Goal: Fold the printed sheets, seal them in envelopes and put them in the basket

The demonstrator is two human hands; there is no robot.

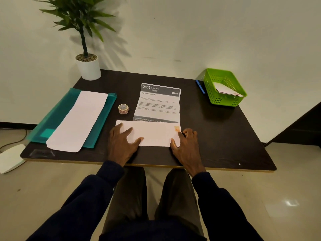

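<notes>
Envelope (152, 134), white, on counter (225, 136) under both hands.
I log left hand (121, 141) spread flat on its left end; right hand's (185, 146) grip I cannot tell; printed sheet (159, 103) just beyond; green basket (224, 87) beyond-right.

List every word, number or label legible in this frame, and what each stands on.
"2666": dark header band of the white printed sheet.
"KITCHEN": same header, right of the number.
"Cereal Preparation": title below the number.
"Cereal (dry), water": sheet's lower dark band; the rest is hidden by the white paper envelope.
Sheet's body paragraphs: too small to read.
Orange sticker on the envelope and small red-printed roll: print blurred.
</notes>
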